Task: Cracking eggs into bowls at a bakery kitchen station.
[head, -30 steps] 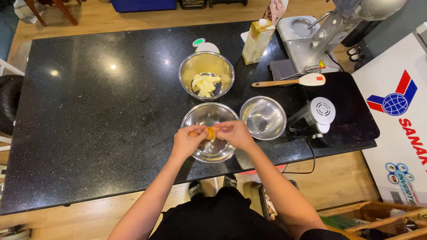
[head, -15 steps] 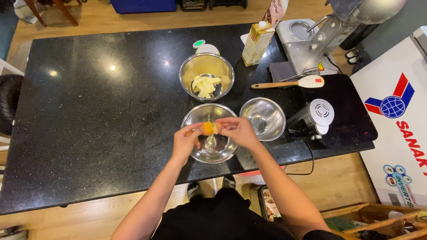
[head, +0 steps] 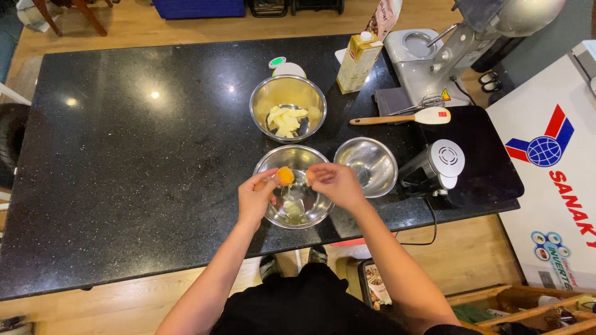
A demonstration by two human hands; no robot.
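Orange yolk (head: 285,175), silver steel bowls (head: 295,186), pale yellow butter (head: 286,121), speckled black counter (head: 136,161)

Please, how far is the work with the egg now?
Done: the egg is cracked open, and clear white lies in the near bowl. In hand: the left hand holds a shell half with the yolk over that bowl; the right hand holds the other half. Left: the yolk is not set down; the side bowl looks empty.
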